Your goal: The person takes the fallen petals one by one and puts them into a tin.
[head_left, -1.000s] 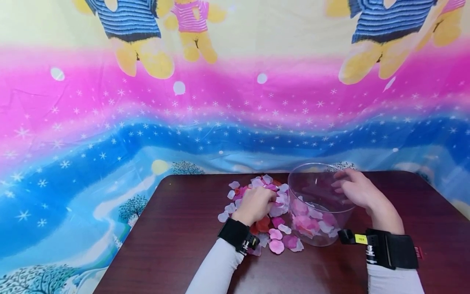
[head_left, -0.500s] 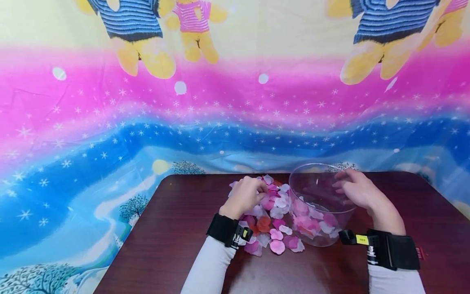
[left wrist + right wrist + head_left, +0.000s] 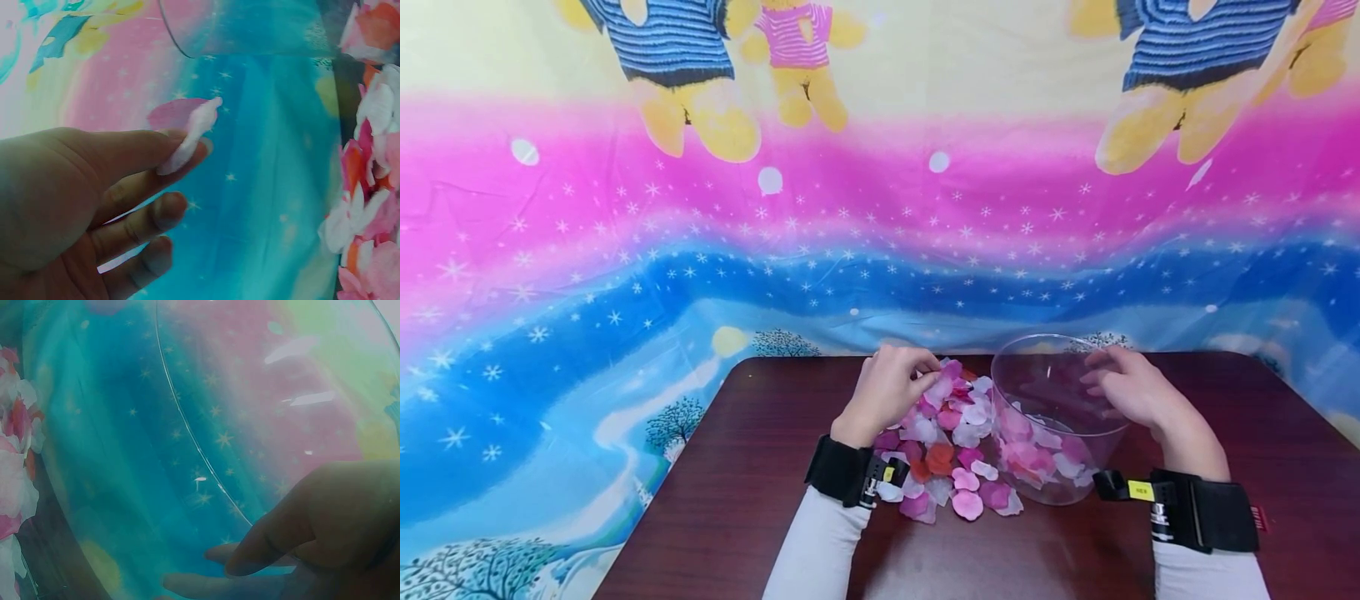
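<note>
A heap of pink, white and red fabric petals lies on the dark wooden table, just left of a clear plastic bowl. More petals lie in the bowl's bottom. My left hand hovers over the heap's far side. In the left wrist view that left hand pinches a pink petal and a white petal between thumb and fingers. My right hand grips the bowl's far right rim; the right wrist view shows its thumb against the clear bowl wall.
A bright cloth with stars and cartoon bears hangs behind the table and drapes past its left edge. Bare table top lies to the left of the heap and in front of the bowl. Black wrist bands sit on both sleeves.
My left hand has risen off the middle of the heap and moved back and left, with petals pinched in it. The right hand and the bowl have stayed where they were.
</note>
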Demonstrator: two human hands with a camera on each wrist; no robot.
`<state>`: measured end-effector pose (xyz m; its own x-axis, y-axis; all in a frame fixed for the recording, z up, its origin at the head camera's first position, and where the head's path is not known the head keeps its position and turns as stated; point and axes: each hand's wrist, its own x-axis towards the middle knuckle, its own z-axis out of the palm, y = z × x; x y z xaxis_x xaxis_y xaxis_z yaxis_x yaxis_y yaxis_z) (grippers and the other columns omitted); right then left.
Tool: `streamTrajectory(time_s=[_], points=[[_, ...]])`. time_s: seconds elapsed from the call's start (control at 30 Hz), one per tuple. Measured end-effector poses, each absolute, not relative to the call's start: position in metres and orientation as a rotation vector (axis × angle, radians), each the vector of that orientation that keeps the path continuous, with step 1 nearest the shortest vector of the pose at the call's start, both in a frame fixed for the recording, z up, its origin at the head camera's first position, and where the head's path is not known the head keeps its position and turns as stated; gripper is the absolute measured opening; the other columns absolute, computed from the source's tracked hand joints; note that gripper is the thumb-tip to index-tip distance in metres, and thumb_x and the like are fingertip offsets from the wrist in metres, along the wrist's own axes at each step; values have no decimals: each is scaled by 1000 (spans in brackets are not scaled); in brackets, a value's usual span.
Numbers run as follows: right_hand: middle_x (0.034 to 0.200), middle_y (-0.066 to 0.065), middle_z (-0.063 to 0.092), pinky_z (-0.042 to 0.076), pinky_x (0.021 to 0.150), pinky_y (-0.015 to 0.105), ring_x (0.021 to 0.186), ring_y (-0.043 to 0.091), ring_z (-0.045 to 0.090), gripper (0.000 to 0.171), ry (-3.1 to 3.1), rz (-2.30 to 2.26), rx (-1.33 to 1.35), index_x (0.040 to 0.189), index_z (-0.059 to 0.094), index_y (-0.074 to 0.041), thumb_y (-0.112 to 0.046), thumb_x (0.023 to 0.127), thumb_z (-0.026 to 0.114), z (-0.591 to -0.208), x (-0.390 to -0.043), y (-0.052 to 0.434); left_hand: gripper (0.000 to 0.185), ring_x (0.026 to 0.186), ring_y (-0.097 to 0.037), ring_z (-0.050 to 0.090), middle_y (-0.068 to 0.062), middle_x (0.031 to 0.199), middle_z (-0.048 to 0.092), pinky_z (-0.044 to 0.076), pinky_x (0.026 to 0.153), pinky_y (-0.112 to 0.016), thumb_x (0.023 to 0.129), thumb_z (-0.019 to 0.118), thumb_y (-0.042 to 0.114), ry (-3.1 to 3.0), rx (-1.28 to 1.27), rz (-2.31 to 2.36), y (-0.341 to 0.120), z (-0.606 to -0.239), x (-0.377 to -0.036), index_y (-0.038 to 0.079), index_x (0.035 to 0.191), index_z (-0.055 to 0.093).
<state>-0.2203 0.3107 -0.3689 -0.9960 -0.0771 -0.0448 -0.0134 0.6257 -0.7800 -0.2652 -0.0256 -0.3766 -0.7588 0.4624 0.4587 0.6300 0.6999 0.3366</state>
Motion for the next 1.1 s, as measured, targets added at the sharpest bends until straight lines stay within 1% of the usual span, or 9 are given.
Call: streamTrajectory(time_s=[0.1, 0.2, 0.37, 0.5, 0.57, 0.67, 0.87, 1.1], points=[[134, 41, 52, 59, 83, 51, 122, 54, 56, 43, 2766, -1324, -77, 141, 34, 16, -9, 107, 32, -369, -221, 311, 10, 73, -7, 66, 5, 92, 77, 47, 62, -23, 97, 73, 23, -2475, -861, -712, -23, -372, -261, 19, 103, 80], [134, 41, 52, 59, 83, 51, 122, 54, 56, 44, 2768, -1320, -74, 142, 34, 16, -10, 107, 33, -369, -221, 311, 9, 74, -8, 67, 4, 94, 78, 48, 63, -23, 97, 73, 21, -2346, -888, -736, -16, -369, -256, 18, 103, 80], [135, 41, 52, 58, 84, 51, 122, 54, 55, 43, 2767, -1322, -77, 142, 34, 15, -10, 107, 33, -368, -220, 311, 12, 84, -10, 73, 2, 99, 78, 53, 67, -21, 96, 74, 19, -2161, -952, -743, 2, -367, -247, 15, 106, 80], [135, 41, 52, 59, 83, 50, 122, 54, 55, 43, 2765, -1324, -81, 142, 34, 16, -10, 107, 33, -368, -220, 311, 14, 89, -10, 74, 2, 100, 78, 56, 73, -21, 95, 76, 19, -2051, -998, -703, 15, -367, -239, 14, 107, 81], [134, 41, 52, 59, 83, 50, 122, 54, 55, 44, 2764, -1326, -83, 142, 34, 16, -10, 107, 33, -368, -220, 311, 15, 92, -10, 75, 2, 101, 79, 56, 78, -21, 94, 76, 18, -2020, -1018, -690, 21, -368, -235, 14, 108, 81], [134, 41, 52, 59, 83, 50, 122, 54, 56, 44, 2766, -1324, -84, 142, 34, 16, -10, 107, 34, -368, -220, 310, 15, 93, -9, 74, 3, 100, 78, 56, 80, -19, 94, 76, 18, -2009, -1039, -671, 28, -370, -230, 15, 108, 81], [134, 41, 52, 59, 82, 50, 122, 54, 56, 43, 2764, -1318, -76, 142, 35, 15, -11, 107, 34, -369, -220, 311, 15, 85, -9, 74, 3, 97, 78, 53, 71, -14, 95, 75, 19, -2034, -1109, -642, 40, -376, -225, 15, 108, 81], [135, 41, 51, 59, 84, 51, 123, 54, 55, 44, 2767, -1311, -71, 143, 34, 15, -11, 107, 35, -369, -220, 311, 15, 88, -6, 74, 6, 99, 78, 50, 65, -13, 97, 73, 21, -2063, -1128, -598, 46, -379, -224, 17, 109, 80]])
